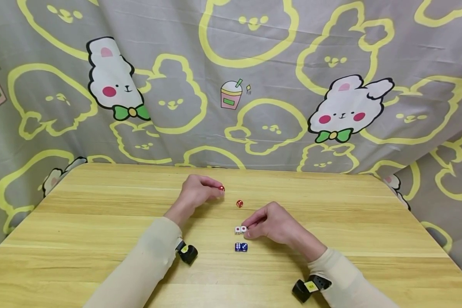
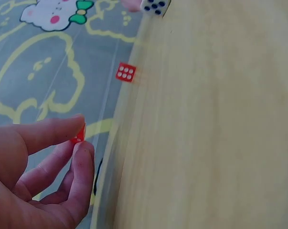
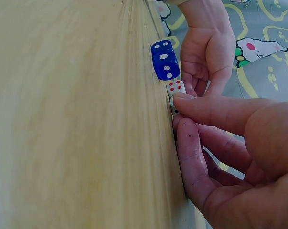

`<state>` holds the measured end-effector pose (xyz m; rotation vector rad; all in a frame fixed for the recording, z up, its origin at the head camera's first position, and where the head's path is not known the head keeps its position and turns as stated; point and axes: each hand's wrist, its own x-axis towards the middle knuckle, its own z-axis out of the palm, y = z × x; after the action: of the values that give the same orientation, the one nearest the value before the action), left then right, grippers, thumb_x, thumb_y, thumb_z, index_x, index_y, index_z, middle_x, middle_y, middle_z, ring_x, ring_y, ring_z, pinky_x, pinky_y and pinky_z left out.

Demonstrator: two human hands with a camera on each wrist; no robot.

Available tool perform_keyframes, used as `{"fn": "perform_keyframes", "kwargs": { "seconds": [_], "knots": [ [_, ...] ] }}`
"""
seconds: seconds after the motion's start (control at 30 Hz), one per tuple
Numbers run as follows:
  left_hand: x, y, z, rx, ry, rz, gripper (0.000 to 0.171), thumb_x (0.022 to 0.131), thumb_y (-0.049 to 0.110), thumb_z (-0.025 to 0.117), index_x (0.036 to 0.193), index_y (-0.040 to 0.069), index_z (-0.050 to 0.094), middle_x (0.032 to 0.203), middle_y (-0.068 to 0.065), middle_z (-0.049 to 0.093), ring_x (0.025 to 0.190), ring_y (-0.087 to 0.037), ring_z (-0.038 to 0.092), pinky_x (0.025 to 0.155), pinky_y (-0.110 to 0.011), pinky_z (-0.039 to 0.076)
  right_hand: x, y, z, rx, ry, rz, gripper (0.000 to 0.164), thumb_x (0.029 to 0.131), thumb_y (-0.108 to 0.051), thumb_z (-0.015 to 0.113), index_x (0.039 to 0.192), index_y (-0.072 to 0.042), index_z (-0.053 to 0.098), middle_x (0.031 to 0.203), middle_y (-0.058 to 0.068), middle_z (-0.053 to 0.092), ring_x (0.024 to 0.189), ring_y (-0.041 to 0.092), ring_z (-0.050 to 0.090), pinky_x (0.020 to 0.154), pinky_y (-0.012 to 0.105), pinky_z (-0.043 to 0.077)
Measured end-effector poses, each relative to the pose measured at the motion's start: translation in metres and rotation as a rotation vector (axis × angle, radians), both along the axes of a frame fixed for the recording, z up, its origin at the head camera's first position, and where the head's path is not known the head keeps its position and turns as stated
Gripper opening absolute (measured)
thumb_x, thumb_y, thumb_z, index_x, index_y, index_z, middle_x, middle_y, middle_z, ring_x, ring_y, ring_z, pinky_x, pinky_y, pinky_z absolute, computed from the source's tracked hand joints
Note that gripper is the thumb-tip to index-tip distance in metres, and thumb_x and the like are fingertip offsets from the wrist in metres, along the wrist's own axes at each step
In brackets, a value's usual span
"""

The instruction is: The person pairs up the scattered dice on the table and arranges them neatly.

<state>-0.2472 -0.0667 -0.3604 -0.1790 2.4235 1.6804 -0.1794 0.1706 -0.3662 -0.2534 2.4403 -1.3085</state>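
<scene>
Between thumb and fingertips, my left hand (image 1: 197, 192) pinches a red die (image 2: 80, 135), partly covered by the fingers. A second red die (image 1: 239, 204) lies on the table to the right of that hand and closer to me. My right hand (image 1: 275, 224) pinches a white die (image 1: 244, 229) from its right side. Close against that die's left side sits another white die (image 1: 237, 230). In the right wrist view the thumb hides much of the pinched die. Two blue dice stand side by side just nearer to me, a left blue die (image 1: 238, 247) and a right blue die (image 1: 244, 247).
The dice lie on a light wood-grain table (image 1: 100, 239). Behind its far edge hangs a grey curtain (image 1: 215, 128) with yellow outlines and white cartoon animals. Black wrist cameras are strapped on both sleeves, a left camera (image 1: 188, 254) and a right camera (image 1: 302, 291).
</scene>
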Motion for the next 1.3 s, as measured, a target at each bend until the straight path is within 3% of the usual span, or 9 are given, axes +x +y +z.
{"fn": "perform_keyframes", "kwargs": {
  "seconds": [0.23,0.9,1.13,1.3],
  "knots": [
    [0.008,0.006,0.0,0.034,-0.018,-0.041,0.02,0.083,0.006,0.089,0.101,0.01,0.082,0.099,-0.006,0.082,0.083,-0.017,0.074,0.077,-0.028,0.061,0.0,0.0,0.0,0.003,0.0,0.004,0.018,0.08,-0.01,0.092,0.097,-0.01,0.085,0.089,0.001,0.081,0.082,0.012,0.069,0.074,0.027,0.052],
    [0.026,0.01,-0.003,-0.041,-0.015,-0.17,0.017,0.079,0.006,0.091,0.093,0.01,0.081,0.089,-0.004,0.079,0.077,-0.015,0.07,0.072,-0.026,0.056,-0.001,0.0,0.0,-0.002,-0.008,0.001,0.021,0.08,-0.011,0.093,0.099,-0.01,0.085,0.091,0.002,0.081,0.083,0.011,0.07,0.075,0.027,0.052],
    [0.029,0.014,-0.005,-0.082,0.02,-0.225,0.017,0.077,0.008,0.093,0.09,0.012,0.083,0.084,-0.001,0.08,0.076,-0.015,0.07,0.072,-0.026,0.054,-0.001,0.0,0.001,-0.002,-0.008,0.01,0.021,0.08,-0.011,0.092,0.099,-0.009,0.085,0.091,0.003,0.082,0.083,0.011,0.07,0.074,0.026,0.052],
    [0.032,0.019,-0.006,-0.145,0.056,-0.25,0.018,0.075,0.009,0.095,0.088,0.015,0.084,0.081,0.003,0.08,0.081,-0.012,0.071,0.08,-0.027,0.053,-0.002,0.0,-0.001,-0.003,-0.007,0.009,0.019,0.08,-0.011,0.092,0.098,-0.01,0.085,0.089,0.003,0.082,0.083,0.011,0.07,0.073,0.026,0.052]
  ]
}}
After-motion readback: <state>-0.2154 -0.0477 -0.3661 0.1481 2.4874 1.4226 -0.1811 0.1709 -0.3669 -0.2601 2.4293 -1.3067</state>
